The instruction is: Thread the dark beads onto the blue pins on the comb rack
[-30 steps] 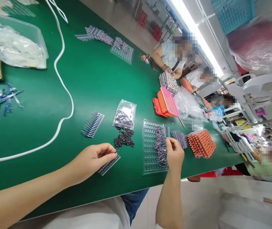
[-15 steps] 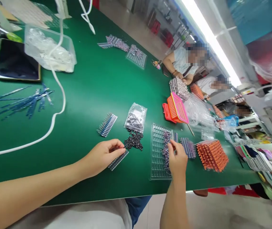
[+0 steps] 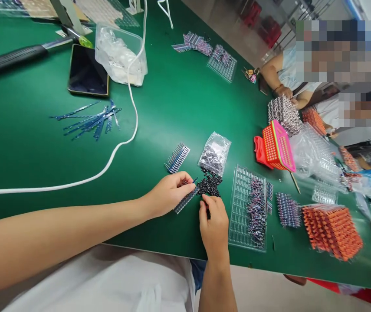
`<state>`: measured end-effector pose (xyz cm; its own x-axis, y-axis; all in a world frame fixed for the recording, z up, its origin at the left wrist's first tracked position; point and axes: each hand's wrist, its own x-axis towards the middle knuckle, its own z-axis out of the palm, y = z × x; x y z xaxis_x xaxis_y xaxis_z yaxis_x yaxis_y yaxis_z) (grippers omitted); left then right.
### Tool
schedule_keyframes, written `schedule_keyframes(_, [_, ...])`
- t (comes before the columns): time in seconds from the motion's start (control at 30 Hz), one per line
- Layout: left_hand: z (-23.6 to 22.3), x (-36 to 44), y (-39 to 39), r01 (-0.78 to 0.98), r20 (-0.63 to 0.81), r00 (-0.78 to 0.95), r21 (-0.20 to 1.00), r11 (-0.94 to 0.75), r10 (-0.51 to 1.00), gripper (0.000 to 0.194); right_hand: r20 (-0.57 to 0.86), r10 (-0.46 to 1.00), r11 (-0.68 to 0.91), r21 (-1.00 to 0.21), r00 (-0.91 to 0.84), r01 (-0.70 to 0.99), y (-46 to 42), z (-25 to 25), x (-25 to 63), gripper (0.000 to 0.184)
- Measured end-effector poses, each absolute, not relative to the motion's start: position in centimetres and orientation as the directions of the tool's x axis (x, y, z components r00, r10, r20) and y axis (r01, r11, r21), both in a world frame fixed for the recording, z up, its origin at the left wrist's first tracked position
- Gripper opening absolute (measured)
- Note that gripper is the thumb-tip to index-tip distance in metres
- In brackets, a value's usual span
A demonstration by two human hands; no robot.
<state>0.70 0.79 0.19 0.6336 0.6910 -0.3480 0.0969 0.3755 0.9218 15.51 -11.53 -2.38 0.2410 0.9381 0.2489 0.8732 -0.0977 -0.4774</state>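
Note:
My left hand [image 3: 172, 195] is closed in a pinch on a small thin dark piece [image 3: 196, 179] whose tip pokes out past the fingertips. Under those fingers lies a dark ridged strip [image 3: 185, 202]. My right hand [image 3: 215, 221] has its thumb and fingers curled together at the near edge of a pile of small black beads [image 3: 209, 184]; what it holds, if anything, is hidden. Behind the pile is a clear plastic bag [image 3: 216, 149] with more black beads inside. A row of blue-and-white pieces with thin pins [image 3: 178, 158] lies beyond my left hand.
Right of my hands is a clear compartment tray [image 3: 239, 208] bearing many thin pieces. Farther right are an orange stack [image 3: 331, 229] and a pink-and-orange basket [image 3: 274, 145]. A white cable [image 3: 112, 158], phone [image 3: 88, 71] and clear box [image 3: 144, 65] lie left. A co-worker's hand [image 3: 283, 91] works opposite.
My right hand has moved left from above the compartment tray to the black bead pile. My left hand keeps its pinch over the ridged strip. The view has shifted left.

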Motion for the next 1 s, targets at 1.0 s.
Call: schedule_keyframes(1.0, [0.5, 0.2, -0.4, 0.108, -0.256, 0.789, 0.953, 0.284, 0.558, 0.019, 0.306, 0.923, -0.030, -0.546, 0.233, 0.837, -12.5, -0.7, 15.0, 0.009])
